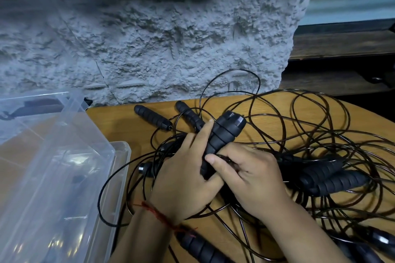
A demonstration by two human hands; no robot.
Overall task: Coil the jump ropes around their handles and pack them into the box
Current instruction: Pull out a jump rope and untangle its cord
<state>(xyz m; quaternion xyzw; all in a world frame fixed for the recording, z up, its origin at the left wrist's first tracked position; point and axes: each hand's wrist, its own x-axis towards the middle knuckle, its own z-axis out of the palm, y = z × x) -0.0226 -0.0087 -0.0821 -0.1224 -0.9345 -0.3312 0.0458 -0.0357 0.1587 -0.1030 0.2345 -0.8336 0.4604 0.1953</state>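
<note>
A tangle of thin black jump ropes (299,134) lies across a round wooden table (119,119). My left hand (183,175) and my right hand (254,179) together grip a pair of black ribbed handles (222,136) held side by side, their capped ends pointing up and away. My right thumb lies across the lower part of the handles. Other black handles lie loose: two at the back (152,116), two on the right (333,179), one near my left wrist (201,247). A clear plastic box (119,156) stands open at the left.
The box's clear lid (42,102) stands raised behind it. A rough grey stone wall (149,38) rises right behind the table. Dark wooden shelving (342,49) is at the right. Rope loops hang over the table's near and right edges.
</note>
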